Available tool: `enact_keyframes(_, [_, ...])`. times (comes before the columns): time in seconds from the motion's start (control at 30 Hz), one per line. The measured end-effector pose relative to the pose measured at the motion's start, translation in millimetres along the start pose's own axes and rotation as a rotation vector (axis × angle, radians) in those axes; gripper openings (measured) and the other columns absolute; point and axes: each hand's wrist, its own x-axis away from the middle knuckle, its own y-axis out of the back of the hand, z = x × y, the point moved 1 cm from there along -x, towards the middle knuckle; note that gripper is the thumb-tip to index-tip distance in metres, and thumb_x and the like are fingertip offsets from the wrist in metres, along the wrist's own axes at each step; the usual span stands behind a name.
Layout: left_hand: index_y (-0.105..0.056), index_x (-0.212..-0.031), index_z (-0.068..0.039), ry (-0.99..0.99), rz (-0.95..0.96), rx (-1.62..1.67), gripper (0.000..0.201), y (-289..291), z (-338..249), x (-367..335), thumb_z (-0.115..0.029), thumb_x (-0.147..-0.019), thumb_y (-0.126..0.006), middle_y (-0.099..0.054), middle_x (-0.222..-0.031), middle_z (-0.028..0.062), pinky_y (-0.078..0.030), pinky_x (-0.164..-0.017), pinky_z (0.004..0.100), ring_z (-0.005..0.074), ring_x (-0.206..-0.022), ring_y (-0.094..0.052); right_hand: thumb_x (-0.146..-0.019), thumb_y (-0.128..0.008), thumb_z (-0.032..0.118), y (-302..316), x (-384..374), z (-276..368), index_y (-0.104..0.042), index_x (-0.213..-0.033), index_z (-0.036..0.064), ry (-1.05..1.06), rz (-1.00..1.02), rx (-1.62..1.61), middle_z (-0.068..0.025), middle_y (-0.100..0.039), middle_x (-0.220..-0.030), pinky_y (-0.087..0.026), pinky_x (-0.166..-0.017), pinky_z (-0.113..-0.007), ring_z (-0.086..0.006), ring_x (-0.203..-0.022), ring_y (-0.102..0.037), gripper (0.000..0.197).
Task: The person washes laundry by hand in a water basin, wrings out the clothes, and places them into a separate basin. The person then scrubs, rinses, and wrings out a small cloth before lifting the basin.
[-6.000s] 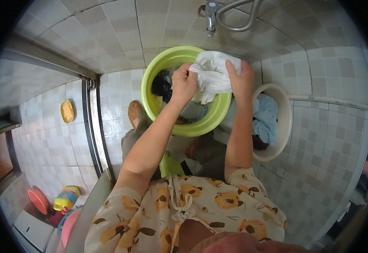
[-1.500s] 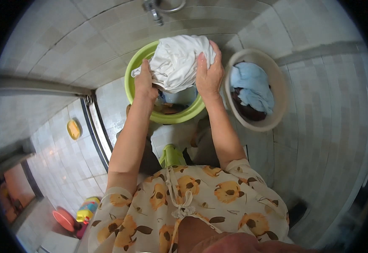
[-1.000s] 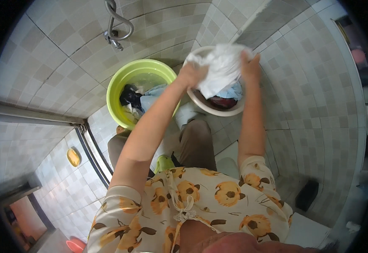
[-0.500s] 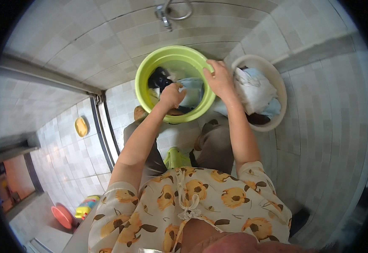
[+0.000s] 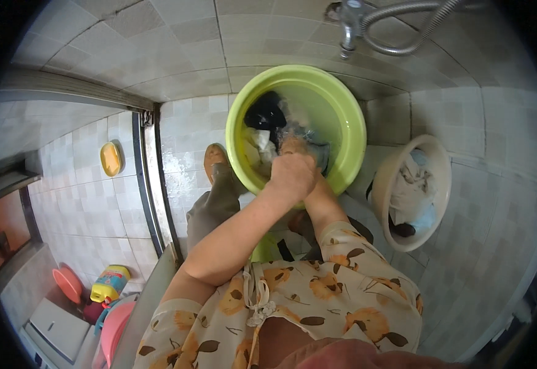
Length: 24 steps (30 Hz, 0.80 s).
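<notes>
A lime-green tub of cloudy water holds a black cloth, a white cloth and a grey-blue cloth. My left hand is closed over the tub's near side, its fingers curled out of sight. Beneath and just beyond it, my right hand reaches to the water, blurred, beside the grey-blue cloth. The two hands overlap, and my left hand hides part of the right. What they grip, if anything, is hidden.
To the right stands a cream bucket of white and light-blue laundry. A metal tap with a coiled hose is on the far wall. Left are a door track, a yellow soap dish, a yellow bottle and pink basins.
My right hand has left the tub's right rim and come in beside my left hand at the water. My left hand has closed. The whole view has shifted, with the tub now further right.
</notes>
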Motion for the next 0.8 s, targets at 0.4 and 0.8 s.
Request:
enact_keyframes(0.4, [-0.063, -0.093, -0.002, 0.055, -0.017, 0.14, 0.036, -15, 8, -21, -0.034, -0.088, -0.047, -0.064, -0.094, 0.0212, -0.051, -0.077, 0.0419, 0.0355, -0.088, -0.063, -0.081, -0.063, 0.026, 93, -7, -35, -0.059, -0.109, -0.0006, -0.185, 0.087, -0.144, -0.0179, -0.062, -0.107, -0.047, -0.081, -0.042, -0.029, -0.096, -0.06, 0.039])
enact_keyframes(0.8, [-0.043, -0.125, -0.008, 0.133, -0.046, 2.034, 0.059, -27, 15, -62, -0.054, -0.095, -0.023, -0.054, -0.119, 0.0136, -0.047, -0.086, 0.0506, 0.0309, -0.108, -0.055, -0.089, -0.06, 0.024, 231, 126, 76, -0.06, -0.086, 0.0035, -0.015, -0.658, -1.004, 0.0026, -0.053, -0.07, -0.037, -0.054, -0.021, -0.0049, -0.062, -0.044, 0.02])
